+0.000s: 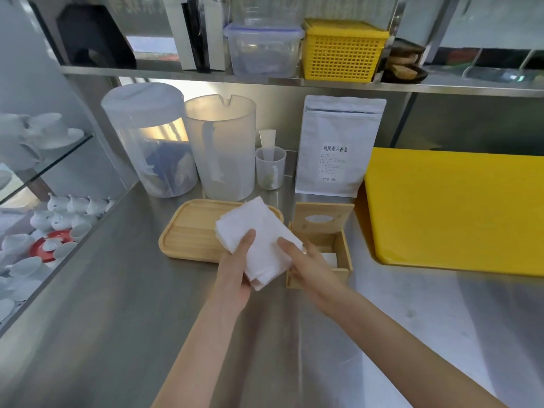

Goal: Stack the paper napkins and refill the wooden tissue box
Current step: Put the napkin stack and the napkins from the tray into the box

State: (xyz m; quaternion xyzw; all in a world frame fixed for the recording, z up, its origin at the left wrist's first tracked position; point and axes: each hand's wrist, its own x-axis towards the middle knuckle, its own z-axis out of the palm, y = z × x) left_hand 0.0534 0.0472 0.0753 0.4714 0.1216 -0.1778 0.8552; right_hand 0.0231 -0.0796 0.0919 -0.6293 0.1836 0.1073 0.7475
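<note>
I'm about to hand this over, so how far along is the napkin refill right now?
Done: the square wooden tissue box is open, its oval-slotted lid propped behind, with a few napkins inside. In hand: the left hand and right hand hold the white paper napkin stack, still uneven, over the wooden tray. Left: square it, load it, close the lid.

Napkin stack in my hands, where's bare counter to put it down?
Bare steel counter lies in front of the wooden tray, and below the yellow board. Crowded: the back, with jugs and tea pouch.
</note>
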